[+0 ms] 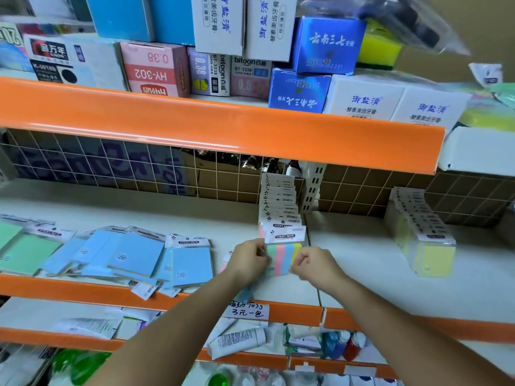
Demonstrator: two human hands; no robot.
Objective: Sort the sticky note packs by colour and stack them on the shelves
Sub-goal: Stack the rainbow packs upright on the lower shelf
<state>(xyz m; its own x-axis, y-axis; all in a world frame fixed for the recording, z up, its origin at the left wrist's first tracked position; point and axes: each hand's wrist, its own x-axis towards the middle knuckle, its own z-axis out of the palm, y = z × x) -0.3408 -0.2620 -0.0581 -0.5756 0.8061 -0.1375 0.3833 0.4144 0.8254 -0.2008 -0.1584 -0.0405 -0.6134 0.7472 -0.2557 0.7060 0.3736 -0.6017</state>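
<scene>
Both hands, left hand (249,259) and right hand (311,263), pinch a striped multicolour pack (282,259) at the front of its upright row (280,207) on the middle shelf (362,277); best seated square against the row; blue packs (133,254) lie loose to the left.

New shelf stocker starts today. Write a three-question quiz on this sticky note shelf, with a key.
1. True or false: both hands hold the striped multicolour sticky note pack at the front of the upright row of multicolour packs.
2. Which colour are the loose packs lying flat just left of the left hand? A) pale blue B) red C) black
3. Fill in: the upright row of pale yellow sticky note packs stands to the ___ of the right hand.

Key: 1 true; each hand's grip pinches one side of the pack. 2 A, the pale blue sticky note packs. 3 right.
</scene>
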